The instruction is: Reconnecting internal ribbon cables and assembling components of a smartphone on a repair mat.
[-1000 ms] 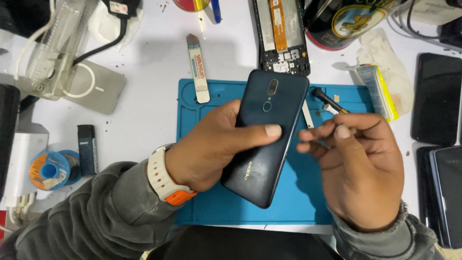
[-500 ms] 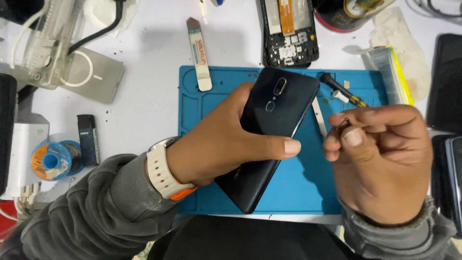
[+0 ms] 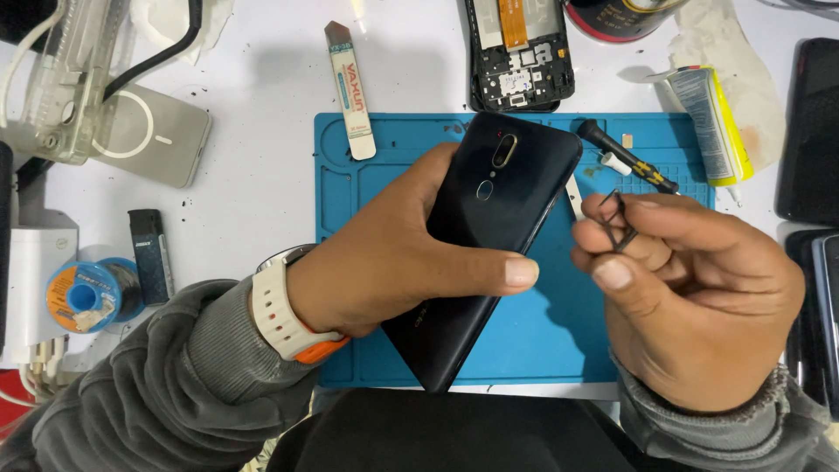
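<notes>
My left hand (image 3: 393, 262) grips a dark smartphone (image 3: 507, 183) by its sides, back cover up, with camera lens and round sensor showing. The phone is tilted diagonally above a blue work mat (image 3: 542, 341). My right hand (image 3: 699, 297) is just right of the phone, fingers curled, pinching a small thin dark metal tool (image 3: 619, 223) between thumb and fingers. The tool's tip is close to the phone's right edge but apart from it. A white watch with an orange strap sits on my left wrist.
A black-handled screwdriver (image 3: 625, 157) lies on the mat's top right. A flat pry tool (image 3: 351, 92), an opened phone frame (image 3: 520, 61), a glue tube (image 3: 710, 122), a solder spool (image 3: 83, 293), a grey charging pad (image 3: 153, 140) and dark phones (image 3: 808, 131) surround the mat.
My right hand has turned and drawn in towards the phone's right edge, the thin tool now held up between the fingers. The left hand keeps the same hold on the phone.
</notes>
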